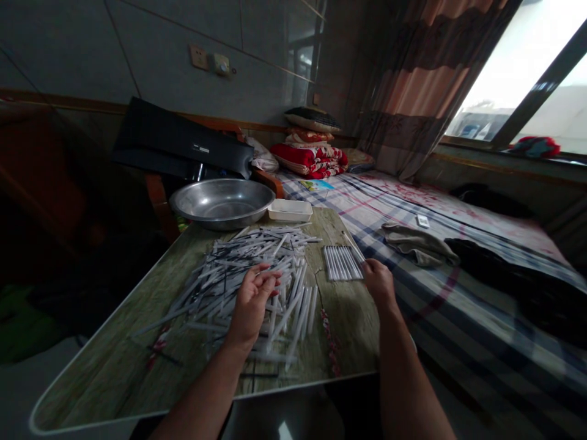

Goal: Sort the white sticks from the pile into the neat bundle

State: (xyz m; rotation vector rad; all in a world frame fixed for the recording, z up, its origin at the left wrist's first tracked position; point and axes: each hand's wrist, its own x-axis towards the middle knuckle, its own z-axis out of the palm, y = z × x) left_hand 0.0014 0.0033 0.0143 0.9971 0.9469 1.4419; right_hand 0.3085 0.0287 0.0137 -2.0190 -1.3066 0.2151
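Note:
A loose pile of thin white pen-like sticks [257, 250], some with dark parts, covers the middle of the table. Over the pile's right side hovers my left hand [255, 299], its fingers loosely curled and apart, with nothing visible in them. My right hand [378, 280] is closed at the table's right edge, pinching one slim white pen-like stick [354, 245] that points up and to the left. Just left of that hand, a neat row of white sticks with dark ends [342, 264] lies side by side on the table. The right fingertips are partly hidden.
Behind the pile stand a wide steel basin [222, 205] and a small white plastic tray [290, 211]. A bed [413, 235] with a checked sheet adjoins the table [123, 366] on the right, with clothes [417, 243] lying on it. A dark flat box-like object [178, 143] leans behind the basin.

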